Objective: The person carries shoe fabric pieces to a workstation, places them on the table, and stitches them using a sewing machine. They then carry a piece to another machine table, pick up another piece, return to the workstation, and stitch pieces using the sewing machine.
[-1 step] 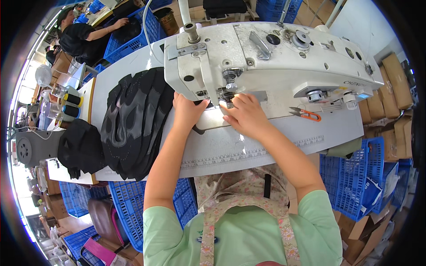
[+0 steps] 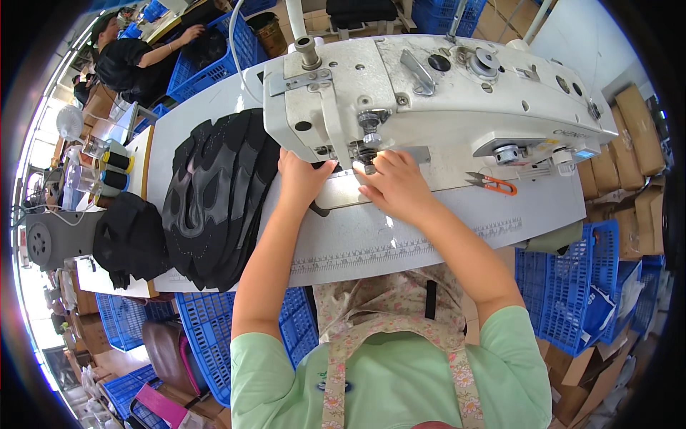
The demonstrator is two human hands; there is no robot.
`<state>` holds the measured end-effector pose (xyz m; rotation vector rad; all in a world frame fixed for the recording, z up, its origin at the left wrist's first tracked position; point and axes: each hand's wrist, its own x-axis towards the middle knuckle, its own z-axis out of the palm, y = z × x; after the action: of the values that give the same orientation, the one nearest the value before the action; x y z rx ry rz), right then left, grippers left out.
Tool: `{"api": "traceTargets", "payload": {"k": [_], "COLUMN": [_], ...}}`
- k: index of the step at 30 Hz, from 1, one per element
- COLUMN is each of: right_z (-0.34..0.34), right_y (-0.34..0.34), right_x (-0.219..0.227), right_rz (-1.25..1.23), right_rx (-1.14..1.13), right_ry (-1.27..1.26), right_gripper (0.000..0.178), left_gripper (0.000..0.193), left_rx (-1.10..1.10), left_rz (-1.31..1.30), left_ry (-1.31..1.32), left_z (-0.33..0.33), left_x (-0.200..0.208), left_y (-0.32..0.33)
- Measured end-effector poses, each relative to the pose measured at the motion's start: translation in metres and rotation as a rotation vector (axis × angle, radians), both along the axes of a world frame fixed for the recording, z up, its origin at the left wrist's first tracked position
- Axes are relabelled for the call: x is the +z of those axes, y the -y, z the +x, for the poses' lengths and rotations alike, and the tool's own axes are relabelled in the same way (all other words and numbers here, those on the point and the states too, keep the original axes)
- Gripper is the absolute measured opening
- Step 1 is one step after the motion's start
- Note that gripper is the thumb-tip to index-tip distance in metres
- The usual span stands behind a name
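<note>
Both my hands are at the needle area of a white sewing machine (image 2: 457,89). My left hand (image 2: 301,177) is left of the presser foot, its thumb pointing right and its other fingers partly hidden under the machine head. It is closed on a black fabric piece (image 2: 319,209), whose edge shows just below the hand; the rest is covered. My right hand (image 2: 397,184) is close on the right of the presser foot, fingers bent and pressed together. What lies in them is too small and hidden to make out.
Left of my hands lies a stack of black cut fabric panels (image 2: 214,193), beside a black fabric bundle (image 2: 130,236). Orange-handled thread snips (image 2: 493,184) lie on the right. Thread spools (image 2: 118,161) stand far left. Blue crates (image 2: 564,286) surround the table. A co-worker (image 2: 132,61) sits at far left.
</note>
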<state>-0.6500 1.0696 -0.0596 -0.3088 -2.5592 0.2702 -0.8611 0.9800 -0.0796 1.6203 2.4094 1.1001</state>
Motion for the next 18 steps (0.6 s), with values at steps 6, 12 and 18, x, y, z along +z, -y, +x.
{"api": "traceTargets", "payload": {"k": [6,12,18], "right_z": [-0.004,-0.008,-0.009], "right_y": [-0.001,-0.005,-0.005], "right_x": [0.0,-0.002,-0.002], "right_rz": [-0.017,-0.037,-0.052], "right_rx": [-0.042,-0.032,-0.045], "right_ry": [0.011,-0.024,-0.022], "right_gripper": [0.023,0.022,0.029], "left_gripper": [0.03,0.028,0.025], "left_rx": [-0.008,0.009,0.018], "left_rz": [0.028,0.049,0.086], "left_ry": [-0.046,-0.082,-0.048], "left_z": [-0.006,-0.005,-0.001], "left_x": [-0.008,-0.006,0.0], "left_y": [-0.004,-0.009,-0.01]}}
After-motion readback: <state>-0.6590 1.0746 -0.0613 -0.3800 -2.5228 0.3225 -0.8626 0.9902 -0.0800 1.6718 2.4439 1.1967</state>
